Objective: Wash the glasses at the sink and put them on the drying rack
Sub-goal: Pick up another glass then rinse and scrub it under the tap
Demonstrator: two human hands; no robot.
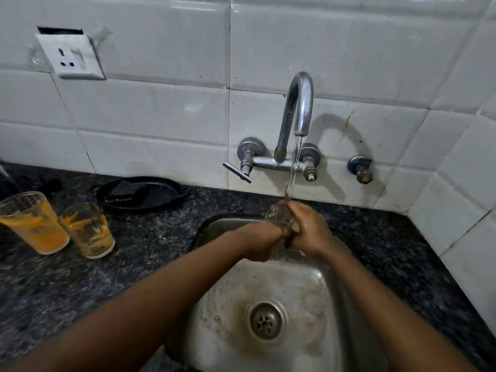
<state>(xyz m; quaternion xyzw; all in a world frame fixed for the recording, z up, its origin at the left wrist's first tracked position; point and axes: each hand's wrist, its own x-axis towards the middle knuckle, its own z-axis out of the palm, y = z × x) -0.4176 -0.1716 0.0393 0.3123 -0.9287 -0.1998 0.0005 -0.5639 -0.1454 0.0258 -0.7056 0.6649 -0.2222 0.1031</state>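
Note:
Over the steel sink, both my hands hold a clear glass under the water running from the chrome tap. My left hand grips the glass from the left and below. My right hand wraps it from the right. The hands hide most of the glass. On the dark counter to the left stand two dirty glasses smeared with orange residue, a larger one and a smaller one. No drying rack is in view.
A black pan lies on the granite counter behind the dirty glasses. The tap's lever handle sticks out to the left. A wall socket sits on the white tiles. The sink drain is below my arms.

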